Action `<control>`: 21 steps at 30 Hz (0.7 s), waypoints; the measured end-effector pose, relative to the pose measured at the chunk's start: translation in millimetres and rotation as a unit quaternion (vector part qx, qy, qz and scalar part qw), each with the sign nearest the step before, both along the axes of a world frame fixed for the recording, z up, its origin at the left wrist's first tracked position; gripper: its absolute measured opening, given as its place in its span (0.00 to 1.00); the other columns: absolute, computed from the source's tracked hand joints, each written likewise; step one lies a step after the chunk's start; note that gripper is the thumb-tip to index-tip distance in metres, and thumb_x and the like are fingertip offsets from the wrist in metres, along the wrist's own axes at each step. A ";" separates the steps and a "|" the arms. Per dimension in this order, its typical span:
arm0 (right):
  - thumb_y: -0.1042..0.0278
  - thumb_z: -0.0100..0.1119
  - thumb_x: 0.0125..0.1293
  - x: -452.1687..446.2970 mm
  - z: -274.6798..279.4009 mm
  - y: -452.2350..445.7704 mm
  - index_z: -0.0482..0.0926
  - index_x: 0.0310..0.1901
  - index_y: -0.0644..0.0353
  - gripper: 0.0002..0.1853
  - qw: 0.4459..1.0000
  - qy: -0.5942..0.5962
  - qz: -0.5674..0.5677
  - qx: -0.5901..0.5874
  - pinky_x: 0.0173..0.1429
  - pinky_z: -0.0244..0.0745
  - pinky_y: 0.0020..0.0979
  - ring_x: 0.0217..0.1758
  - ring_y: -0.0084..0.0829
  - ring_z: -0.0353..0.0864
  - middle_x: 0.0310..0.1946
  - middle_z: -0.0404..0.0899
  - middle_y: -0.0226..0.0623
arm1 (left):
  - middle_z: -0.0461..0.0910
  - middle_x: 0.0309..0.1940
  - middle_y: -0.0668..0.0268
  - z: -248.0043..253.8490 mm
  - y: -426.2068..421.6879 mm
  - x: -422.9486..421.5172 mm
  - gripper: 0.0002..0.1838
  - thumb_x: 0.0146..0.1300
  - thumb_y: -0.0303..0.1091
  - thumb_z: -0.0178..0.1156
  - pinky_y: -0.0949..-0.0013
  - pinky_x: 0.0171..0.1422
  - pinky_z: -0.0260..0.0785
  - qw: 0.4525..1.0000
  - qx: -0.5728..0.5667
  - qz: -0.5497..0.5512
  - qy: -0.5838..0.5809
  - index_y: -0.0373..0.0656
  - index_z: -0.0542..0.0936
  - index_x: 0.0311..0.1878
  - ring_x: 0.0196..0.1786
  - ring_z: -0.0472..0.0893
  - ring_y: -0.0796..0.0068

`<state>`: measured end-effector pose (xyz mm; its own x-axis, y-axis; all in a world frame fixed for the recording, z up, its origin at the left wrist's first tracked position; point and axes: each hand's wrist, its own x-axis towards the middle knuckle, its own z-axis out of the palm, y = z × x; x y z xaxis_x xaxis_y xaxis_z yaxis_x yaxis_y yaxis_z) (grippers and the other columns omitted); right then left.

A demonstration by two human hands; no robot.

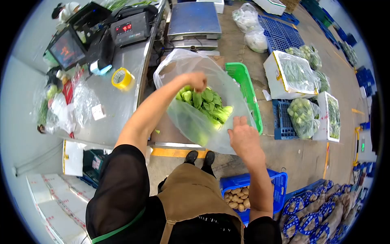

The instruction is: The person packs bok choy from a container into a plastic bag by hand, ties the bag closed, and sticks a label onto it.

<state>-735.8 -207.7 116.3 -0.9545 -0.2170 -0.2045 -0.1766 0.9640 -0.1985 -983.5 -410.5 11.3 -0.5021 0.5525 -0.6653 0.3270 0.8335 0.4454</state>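
- Head view: left hand (pixel 198 81), fingers curled inward above the greens; whether they pinch anything, cannot tell.
- Right hand (pixel 246 140), fingers straight and close together, thumb slightly apart, at the bag's edge; whether they pinch the plastic, cannot tell.
- Bag (pixel 183 118), clear plastic, spread wide beneath the left fingers and leftward from the right fingers.
- Greens (pixel 208 101), leafy, several heads, on the bag's plastic, just below the left fingers, left of the right fingers.
- Basket (pixel 254 106), green, beyond the right fingers, partly behind the bag.
- Scale (pixel 194 20), blue-topped, well beyond the left fingers.
- Tape (pixel 122 79), yellow roll, on a metal table (pixel 122 105), left of the left fingers.
- Potatoes (pixel 234 198), in a blue crate (pixel 280 189), bodyward of the right fingers.
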 end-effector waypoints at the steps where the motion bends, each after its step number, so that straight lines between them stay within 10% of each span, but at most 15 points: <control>1: 0.72 0.54 0.57 0.3 1.4 -4.7 0.71 0.46 0.68 0.15 1.000 -0.007 -0.007 0.004 0.38 0.78 0.44 0.36 0.48 0.83 0.42 0.75 0.52 | 0.81 0.44 0.52 -27.7 3.6 11.3 0.22 0.45 0.31 0.60 0.60 0.52 0.72 0.998 -0.035 -0.056 0.004 0.40 0.80 0.48 0.51 0.80 0.58; 6: 0.75 0.57 0.54 26.2 -6.0 -19.9 0.71 0.47 0.64 0.18 0.990 -0.086 -0.001 -0.115 0.35 0.76 0.44 0.36 0.45 0.82 0.32 0.79 0.50 | 0.71 0.58 0.52 -139.5 -5.1 39.2 0.36 0.50 0.34 0.66 0.55 0.66 0.60 0.924 0.121 -0.141 0.334 0.50 0.66 0.65 0.64 0.67 0.51; 8: 0.77 0.56 0.53 43.9 -4.3 -29.6 0.74 0.39 0.63 0.10 0.988 -0.019 0.011 -0.151 0.32 0.75 0.39 0.32 0.42 0.81 0.28 0.79 0.46 | 0.67 0.64 0.54 -125.9 -3.9 47.8 0.32 0.53 0.27 0.58 0.57 0.71 0.55 0.961 0.059 -0.128 0.236 0.47 0.68 0.65 0.70 0.61 0.52; 10: 0.71 0.56 0.53 56.3 -34.2 -43.0 0.73 0.33 0.60 0.06 0.980 0.170 -0.025 -0.100 0.34 0.70 0.36 0.33 0.35 0.78 0.30 0.75 0.38 | 0.70 0.60 0.52 -226.2 -49.6 -5.6 0.27 0.55 0.26 0.53 0.57 0.67 0.60 0.923 0.114 -0.177 0.323 0.45 0.70 0.62 0.64 0.67 0.52; 15: 0.68 0.53 0.54 148.5 -33.9 15.5 0.73 0.37 0.58 0.08 0.922 0.329 -0.090 -0.181 0.48 0.66 0.40 0.46 0.36 0.74 0.39 0.72 0.40 | 0.58 0.69 0.50 -203.0 -29.9 -4.9 0.33 0.56 0.25 0.49 0.57 0.71 0.54 0.933 -0.051 -0.217 0.284 0.40 0.62 0.68 0.70 0.57 0.48; 19: 0.71 0.56 0.52 262.8 -73.2 75.3 0.71 0.48 0.60 0.19 0.903 0.226 -0.320 -0.179 0.52 0.67 0.42 0.52 0.43 0.72 0.47 0.72 0.44 | 0.57 0.69 0.47 -168.7 -23.8 4.0 0.33 0.60 0.26 0.51 0.57 0.68 0.58 0.926 0.023 -0.172 0.335 0.40 0.58 0.70 0.68 0.61 0.48; 21: 0.75 0.60 0.48 354.0 -108.9 95.9 0.69 0.55 0.62 0.28 0.827 0.244 -0.487 -0.142 0.55 0.68 0.43 0.57 0.47 0.71 0.52 0.71 0.46 | 0.64 0.65 0.47 -148.0 -34.0 18.6 0.27 0.64 0.27 0.51 0.57 0.65 0.63 0.978 0.159 0.006 0.132 0.39 0.63 0.68 0.64 0.67 0.47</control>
<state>-381.8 -111.8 7.4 -0.6589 0.7297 0.1826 0.5298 0.6226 -0.5759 -964.9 -444.5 -136.7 -0.6413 0.7033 -0.3069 0.4573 0.6715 0.5831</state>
